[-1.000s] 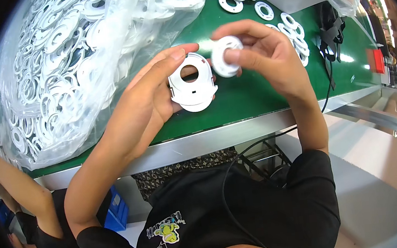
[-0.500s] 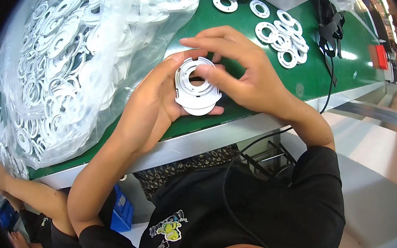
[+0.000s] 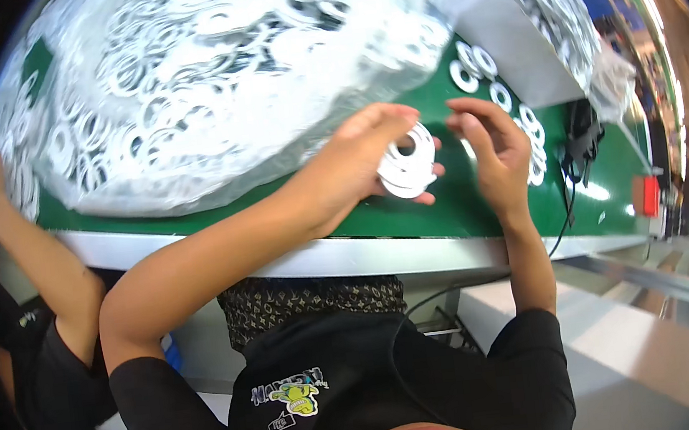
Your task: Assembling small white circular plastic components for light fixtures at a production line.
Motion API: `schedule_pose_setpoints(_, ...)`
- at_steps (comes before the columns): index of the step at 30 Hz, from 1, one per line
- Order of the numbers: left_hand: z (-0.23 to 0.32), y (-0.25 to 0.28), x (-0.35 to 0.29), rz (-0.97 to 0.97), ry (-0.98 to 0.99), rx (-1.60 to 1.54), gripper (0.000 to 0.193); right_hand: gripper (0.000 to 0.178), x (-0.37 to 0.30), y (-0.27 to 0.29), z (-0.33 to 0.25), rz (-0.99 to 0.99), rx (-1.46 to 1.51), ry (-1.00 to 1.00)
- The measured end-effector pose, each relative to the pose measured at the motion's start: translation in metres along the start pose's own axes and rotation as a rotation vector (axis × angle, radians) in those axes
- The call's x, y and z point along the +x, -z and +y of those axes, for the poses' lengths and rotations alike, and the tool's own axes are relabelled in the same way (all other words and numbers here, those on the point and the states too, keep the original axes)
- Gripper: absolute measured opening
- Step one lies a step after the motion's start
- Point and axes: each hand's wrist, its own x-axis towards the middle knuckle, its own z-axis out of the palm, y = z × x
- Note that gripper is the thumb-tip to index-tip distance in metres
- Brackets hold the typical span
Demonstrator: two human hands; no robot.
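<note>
My left hand (image 3: 353, 159) is closed on a small stack of white plastic ring parts (image 3: 406, 180), with a round hole in the middle and a plain rounded lip at the lower side. Its fingers pass behind the stack and its thumb lies near the upper rim. To the right, apart from the stack, my right hand (image 3: 503, 152) is raised over the green table (image 3: 450, 219) with its fingers curled and thumb and forefinger close together. A thin white sliver (image 3: 468, 150) shows at its fingertips; motion blur hides what it is.
A big clear plastic bag (image 3: 264, 169) full of white rings covers the left and back. Loose white rings (image 3: 464, 76) lie by a white box (image 3: 516, 46) holding more. Black straps with a cable (image 3: 582, 140) and a red block (image 3: 646, 196) sit right. Another person's arm (image 3: 38, 255) is at left.
My right hand has come off the ring parts and moved to the right. The left hand still holds them. The whole view has shifted and turned.
</note>
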Motion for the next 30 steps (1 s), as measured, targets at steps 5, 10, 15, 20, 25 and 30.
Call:
schedule_pose_setpoints(5, -0.005, 0.005, 0.008, -0.035, 0.055, 0.141, 0.035, 0.018, 0.013, 0.0, 0.006, 0.089, -0.091, 0.275)
schedule_pose_setpoints(10, -0.009, 0.012, 0.0, -0.026, 0.07, 0.242, 0.032, 0.012, 0.065, -0.051, -0.081, -0.137, -0.424, 0.655)
schedule_pose_setpoints(15, -0.008, 0.009, 0.016, -0.079, 0.059, 0.295, 0.033, 0.018, 0.121, -0.109, -0.087, -0.545, -0.768, 0.674)
schedule_pose_setpoints(20, -0.009, 0.01, 0.016, -0.08, 0.056, 0.294, 0.036, 0.014, 0.147, -0.127, -0.07, -0.642, -0.722, 0.686)
schedule_pose_setpoints(25, -0.003, 0.005, 0.005, -0.07, 0.032, 0.261, 0.036, 0.011, 0.135, -0.08, -0.098, -0.763, -0.086, 0.2)
schedule_pose_setpoints(30, -0.007, 0.001, 0.001, -0.094, 0.035, 0.267, 0.036, 0.031, 0.091, -0.035, -0.078, -0.531, 0.249, -0.003)
